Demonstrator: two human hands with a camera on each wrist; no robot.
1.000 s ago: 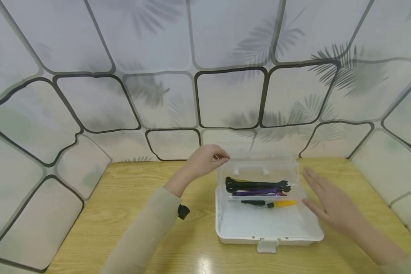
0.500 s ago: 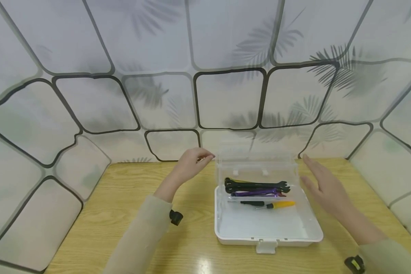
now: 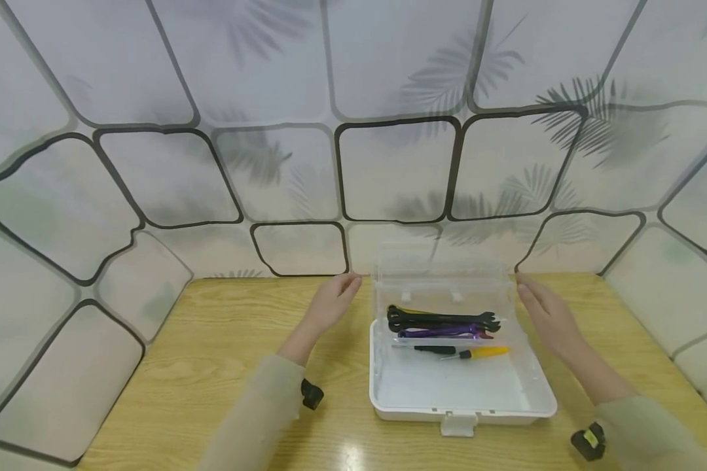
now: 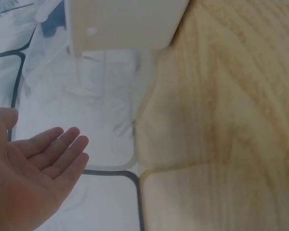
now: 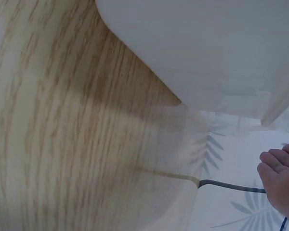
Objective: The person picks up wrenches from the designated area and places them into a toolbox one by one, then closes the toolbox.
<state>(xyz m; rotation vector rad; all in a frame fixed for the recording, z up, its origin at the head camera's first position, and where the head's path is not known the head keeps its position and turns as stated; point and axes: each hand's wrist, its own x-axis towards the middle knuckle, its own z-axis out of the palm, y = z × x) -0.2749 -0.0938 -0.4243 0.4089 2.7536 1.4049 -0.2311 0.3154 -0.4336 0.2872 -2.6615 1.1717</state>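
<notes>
A white plastic toolbox (image 3: 453,386) stands on the table with its clear lid (image 3: 442,269) raised at the back. Several wrenches (image 3: 436,320), black and purple among them, lie in the rear part behind clear plastic. In the base are a yellow-handled screwdriver (image 3: 486,352) and a black-handled tool (image 3: 436,349) with a thin shaft. My left hand (image 3: 330,304) is beside the lid's left edge, its loosely bent fingers holding nothing in the left wrist view. To the right of the lid, my right hand (image 3: 550,317) reaches forward with fingers together and nothing in it.
A patterned cloth wall (image 3: 397,170) rises behind the wooden table (image 3: 224,347) and along both sides. The toolbox's front latch (image 3: 458,424) hangs down toward the table's near side. Dark wrist cameras (image 3: 312,394) sit under both sleeves.
My left hand has drawn left, away from the clear lid. My right hand has turned and shifted slightly back along the lid's right side. The toolbox and tools stay put.
</notes>
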